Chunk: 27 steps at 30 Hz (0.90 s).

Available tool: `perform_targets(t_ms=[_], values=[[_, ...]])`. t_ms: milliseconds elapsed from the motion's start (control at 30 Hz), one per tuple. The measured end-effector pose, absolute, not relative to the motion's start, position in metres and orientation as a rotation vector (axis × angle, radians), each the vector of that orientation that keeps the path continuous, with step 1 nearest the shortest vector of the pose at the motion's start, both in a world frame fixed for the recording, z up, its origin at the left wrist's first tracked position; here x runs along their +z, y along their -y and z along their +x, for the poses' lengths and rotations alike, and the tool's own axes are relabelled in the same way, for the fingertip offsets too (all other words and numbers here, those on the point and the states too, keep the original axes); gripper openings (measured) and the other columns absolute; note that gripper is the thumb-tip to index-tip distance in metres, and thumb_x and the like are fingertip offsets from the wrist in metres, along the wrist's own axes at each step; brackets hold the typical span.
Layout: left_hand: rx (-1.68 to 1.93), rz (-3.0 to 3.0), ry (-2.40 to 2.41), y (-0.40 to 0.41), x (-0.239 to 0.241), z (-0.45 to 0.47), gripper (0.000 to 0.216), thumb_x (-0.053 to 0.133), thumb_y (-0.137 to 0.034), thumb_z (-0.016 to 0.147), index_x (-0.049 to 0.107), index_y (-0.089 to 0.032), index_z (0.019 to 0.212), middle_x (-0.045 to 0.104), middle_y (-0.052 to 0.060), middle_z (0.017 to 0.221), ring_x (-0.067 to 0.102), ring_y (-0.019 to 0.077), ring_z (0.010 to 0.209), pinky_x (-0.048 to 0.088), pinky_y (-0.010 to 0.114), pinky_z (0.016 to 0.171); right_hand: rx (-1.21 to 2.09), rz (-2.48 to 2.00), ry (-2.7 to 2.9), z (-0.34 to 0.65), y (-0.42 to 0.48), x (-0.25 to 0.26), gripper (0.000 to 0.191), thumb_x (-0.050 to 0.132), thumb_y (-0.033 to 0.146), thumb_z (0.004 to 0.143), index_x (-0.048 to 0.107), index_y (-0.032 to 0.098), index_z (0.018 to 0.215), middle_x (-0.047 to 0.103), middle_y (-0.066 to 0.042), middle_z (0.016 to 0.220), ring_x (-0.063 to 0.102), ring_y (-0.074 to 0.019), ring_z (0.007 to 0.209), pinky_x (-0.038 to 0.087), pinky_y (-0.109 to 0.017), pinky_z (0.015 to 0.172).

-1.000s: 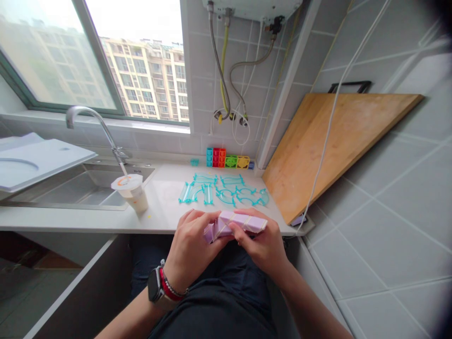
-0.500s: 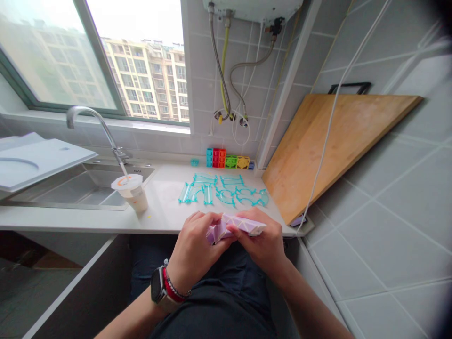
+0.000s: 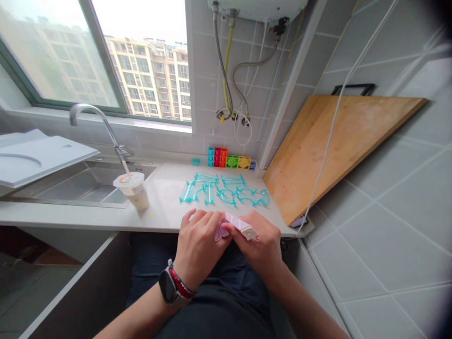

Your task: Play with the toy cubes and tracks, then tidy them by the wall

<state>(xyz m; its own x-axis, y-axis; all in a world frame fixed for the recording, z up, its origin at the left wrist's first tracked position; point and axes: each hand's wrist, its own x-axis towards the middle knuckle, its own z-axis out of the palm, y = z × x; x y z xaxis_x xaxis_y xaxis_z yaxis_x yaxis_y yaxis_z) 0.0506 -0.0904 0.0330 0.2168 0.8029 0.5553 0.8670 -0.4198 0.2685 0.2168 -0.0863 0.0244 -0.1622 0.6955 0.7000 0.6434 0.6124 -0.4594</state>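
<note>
Just in front of the counter's near edge, both hands are closed on a pale purple block-like piece (image 3: 240, 225) with white lines on it. My left hand (image 3: 199, 245) wraps its left part, fingers bent over the top. Gripping the right part, my right hand (image 3: 261, 245) has its thumb along the near side. The fingers hide much of the piece, and I cannot tell whether it is one part or two joined. Beyond the hands, several translucent teal track-like pieces (image 3: 209, 194) lie spread on the counter.
Coloured blocks (image 3: 221, 158) stand in a row by the wall. A lidded drink cup (image 3: 136, 190) with a straw stands left of the hands, beside the sink (image 3: 102, 186). A wooden board (image 3: 339, 146) leans at the right, with a white cable (image 3: 326, 146) crossing it.
My left hand has turned and its fingers now cover more of the purple piece. The piece has tilted, its right end showing more. The camera view has shifted slightly.
</note>
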Motion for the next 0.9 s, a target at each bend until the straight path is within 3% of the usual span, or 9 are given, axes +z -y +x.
perform_targets(t_ms=[100,267,467,667,800,900], values=[[-0.994,-2.391,1.627,0.091,0.033,0.05,0.008,0.065,-0.021,0.086,0.065,-0.023,0.094,0.075,0.004,0.087,0.066,0.0269,0.089,0.043,0.048,0.101,0.086,-1.068,1.859,0.217,0.086,0.026,0.021,0.067,0.04,0.097,0.073,0.02,0.09,0.071,-0.007,0.08,0.066,-0.0192,0.072,0.051,-0.028,0.068],[-0.999,-2.418,1.625,0.092,0.033,0.05,0.01,0.068,-0.024,0.087,0.066,-0.023,0.097,0.076,0.003,0.09,0.067,0.0277,0.092,0.04,0.051,0.105,0.237,-1.016,1.819,0.215,0.09,0.031,0.025,0.066,0.037,0.096,0.071,0.022,0.115,0.077,-0.009,0.101,0.073,-0.0225,0.088,0.058,-0.031,0.078],[-0.973,-2.428,1.637,0.092,0.035,0.052,0.011,0.07,-0.029,0.087,0.066,-0.024,0.097,0.076,0.003,0.089,0.067,0.0281,0.091,0.039,0.053,0.105,0.401,-1.068,1.727,0.216,0.095,0.037,0.023,0.075,0.038,0.088,0.074,0.022,0.103,0.079,-0.005,0.088,0.071,-0.019,0.071,0.057,-0.029,0.068],[-0.959,-2.426,1.652,0.094,0.033,0.056,0.009,0.067,-0.029,0.089,0.067,-0.023,0.096,0.076,0.004,0.087,0.069,0.0273,0.089,0.038,0.055,0.108,0.488,-1.092,1.676,0.215,0.096,0.037,0.01,0.069,0.027,0.089,0.074,0.022,0.095,0.077,-0.003,0.085,0.07,-0.0182,0.073,0.056,-0.028,0.071],[-0.997,-2.485,1.7,0.093,0.035,0.051,0.037,0.075,-0.037,0.085,0.066,-0.025,0.12,0.078,0.006,0.1,0.071,0.03,0.098,0.035,0.06,0.111,0.603,-1.065,1.685,0.222,0.094,0.038,0.011,0.067,0.025,0.087,0.075,0.02,0.095,0.077,-0.004,0.087,0.071,-0.0193,0.076,0.057,-0.029,0.073],[-1.092,-2.761,1.733,0.087,0.037,0.038,0.056,0.079,-0.046,0.083,0.062,-0.025,0.132,0.078,0.007,0.106,0.072,0.0276,0.097,0.049,0.051,0.102,0.726,-1.026,1.708,0.234,0.089,0.036,0.014,0.066,0.027,0.089,0.075,0.019,0.097,0.074,-0.005,0.089,0.07,-0.0196,0.078,0.056,-0.029,0.071]])
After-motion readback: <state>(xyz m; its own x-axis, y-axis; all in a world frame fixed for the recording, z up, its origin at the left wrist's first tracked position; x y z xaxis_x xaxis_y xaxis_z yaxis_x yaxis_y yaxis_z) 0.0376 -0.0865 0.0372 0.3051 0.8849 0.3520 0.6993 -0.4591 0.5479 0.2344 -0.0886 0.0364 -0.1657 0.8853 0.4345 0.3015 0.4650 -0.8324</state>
